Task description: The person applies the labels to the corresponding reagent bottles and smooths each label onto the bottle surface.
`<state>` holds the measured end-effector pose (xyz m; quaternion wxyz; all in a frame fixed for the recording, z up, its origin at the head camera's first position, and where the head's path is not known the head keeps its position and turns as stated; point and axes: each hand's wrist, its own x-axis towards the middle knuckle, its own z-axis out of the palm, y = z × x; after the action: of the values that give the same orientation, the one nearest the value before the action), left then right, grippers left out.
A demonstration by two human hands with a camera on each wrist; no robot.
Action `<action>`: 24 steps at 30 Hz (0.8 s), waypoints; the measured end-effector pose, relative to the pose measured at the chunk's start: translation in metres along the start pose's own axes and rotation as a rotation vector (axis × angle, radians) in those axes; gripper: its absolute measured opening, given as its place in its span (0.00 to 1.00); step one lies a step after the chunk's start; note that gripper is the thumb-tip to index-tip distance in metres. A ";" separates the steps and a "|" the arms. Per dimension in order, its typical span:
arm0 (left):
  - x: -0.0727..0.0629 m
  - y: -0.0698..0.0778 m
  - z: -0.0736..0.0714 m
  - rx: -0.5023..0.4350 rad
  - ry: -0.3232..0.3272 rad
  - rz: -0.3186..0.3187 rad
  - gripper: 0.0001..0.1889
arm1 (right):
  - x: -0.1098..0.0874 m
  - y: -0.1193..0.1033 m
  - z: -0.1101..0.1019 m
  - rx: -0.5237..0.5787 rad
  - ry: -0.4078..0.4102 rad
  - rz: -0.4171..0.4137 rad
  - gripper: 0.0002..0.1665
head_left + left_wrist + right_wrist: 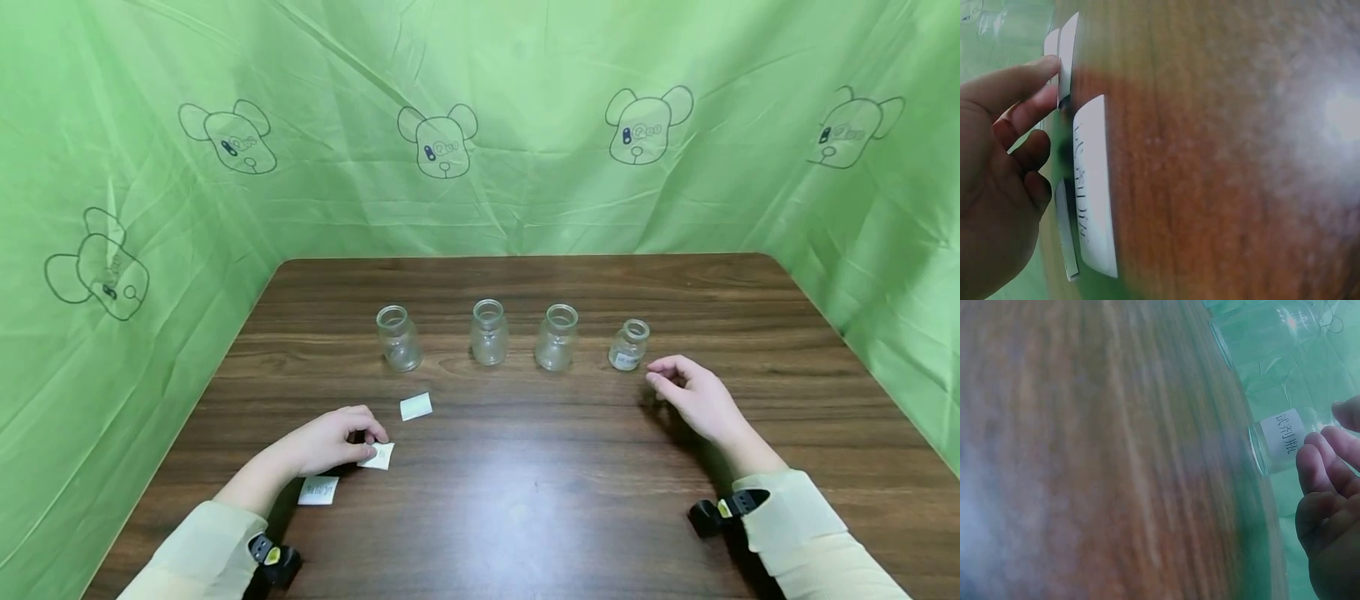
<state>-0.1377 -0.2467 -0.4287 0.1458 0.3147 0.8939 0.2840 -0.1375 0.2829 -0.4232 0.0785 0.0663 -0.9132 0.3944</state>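
Observation:
My left hand (pixel 330 442) bends over a white paper label (pixel 381 457), pinching it at its edge between thumb and fingers. Two more labels lie near it: a handwritten one (pixel 318 491) below the wrist, and a white one (pixel 416 407) farther forward. My right hand (pixel 697 397) rests with loosely bent fingers just right of the small glass jar (pixel 628 344), holding nothing. That jar bears a handwritten label (pixel 1282 435) on its side. Left of it stand three larger clear glass jars, upright and uncapped: one (pixel 557 337), another (pixel 489 332) and the leftmost (pixel 399 338).
The jars stand in a row across a dark wood-grain table (pixel 525 467). Green cloth (pixel 525 200) with printed mouse-like heads hangs behind and on both sides of the table. A small black camera is strapped to each wrist.

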 end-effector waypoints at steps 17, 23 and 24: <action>0.005 0.003 -0.007 -0.019 0.026 -0.035 0.05 | -0.001 0.001 0.001 -0.012 -0.002 0.009 0.13; 0.006 0.006 -0.004 0.055 -0.011 -0.007 0.15 | 0.000 0.000 0.002 -0.006 0.003 0.010 0.13; 0.006 0.006 -0.003 0.071 -0.011 0.005 0.15 | 0.000 0.000 0.002 -0.003 0.004 0.011 0.13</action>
<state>-0.1406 -0.2399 -0.4229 0.1388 0.3233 0.9019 0.2506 -0.1378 0.2818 -0.4248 0.0784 0.0601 -0.9140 0.3935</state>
